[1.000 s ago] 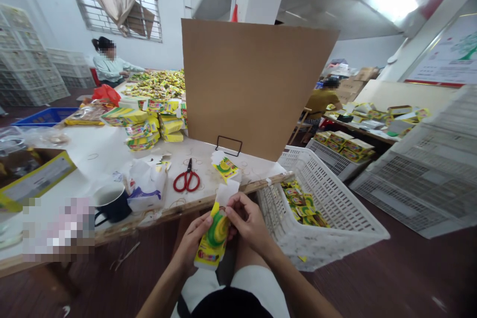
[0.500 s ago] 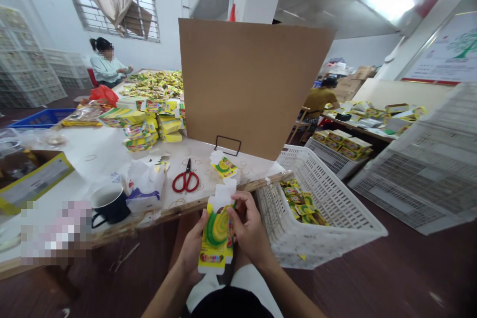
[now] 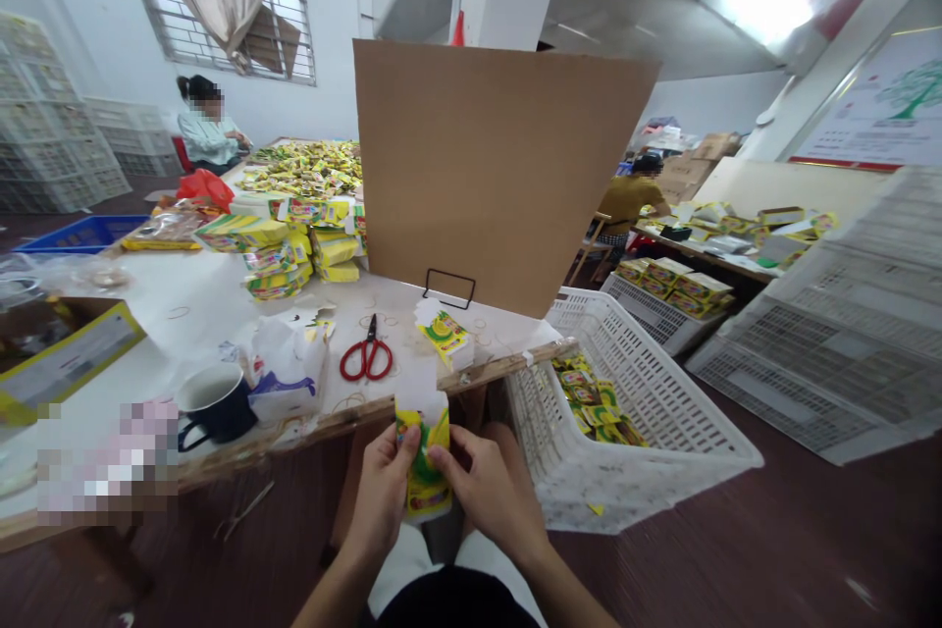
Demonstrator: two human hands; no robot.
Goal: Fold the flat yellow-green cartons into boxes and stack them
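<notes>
Between my hands, over my lap, is a small yellow and green printed carton (image 3: 427, 496) with its white flaps up at the top. My left hand (image 3: 389, 476) grips its left side, thumb across the front. My right hand (image 3: 475, 471) closes on the right side, thumb pressed on the front panel. A stack of flat cartons (image 3: 446, 334) lies at the table edge just beyond. Red-handled scissors (image 3: 366, 358) rest to the left of that stack.
A white plastic basket (image 3: 662, 471) of small yellow packets (image 3: 600, 402) stands at my right. A large cardboard sheet (image 3: 500, 177) stands upright on the table. A dark mug (image 3: 219, 407) and a tissue pack (image 3: 287, 373) are left. Two people sit farther off.
The carton has been drawn slightly down and left and looks narrower, its sides folded in. Both hands have shifted with it, the left thumb now over its front.
</notes>
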